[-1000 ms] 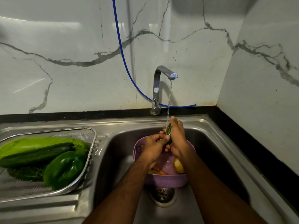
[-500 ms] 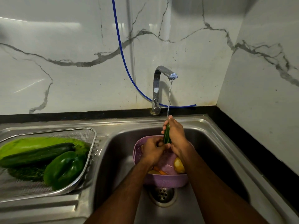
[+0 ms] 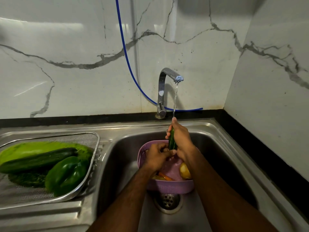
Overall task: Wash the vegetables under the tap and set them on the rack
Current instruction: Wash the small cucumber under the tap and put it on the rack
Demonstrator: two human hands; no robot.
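Observation:
A small dark green cucumber (image 3: 172,140) stands almost upright under the running tap (image 3: 168,76). My right hand (image 3: 181,139) grips its upper part, with the water stream landing on my fingertips. My left hand (image 3: 158,156) curls round its lower end, just above a purple basket (image 3: 170,186) in the sink. The basket holds a yellow vegetable (image 3: 184,170) and an orange carrot (image 3: 164,176). On the left, the metal mesh rack (image 3: 93,144) carries a long cucumber (image 3: 36,159), a green bell pepper (image 3: 66,174) and a pale green gourd (image 3: 33,147).
The steel sink basin (image 3: 225,164) has its drain (image 3: 168,200) just in front of the basket. A blue hose (image 3: 127,59) runs down the marble wall behind the tap. A marble side wall (image 3: 275,97) closes off the right.
My right hand has slid up the small cucumber toward the water stream, turning it more upright. My left hand has dropped to its lower end. The rack's vegetables have not moved.

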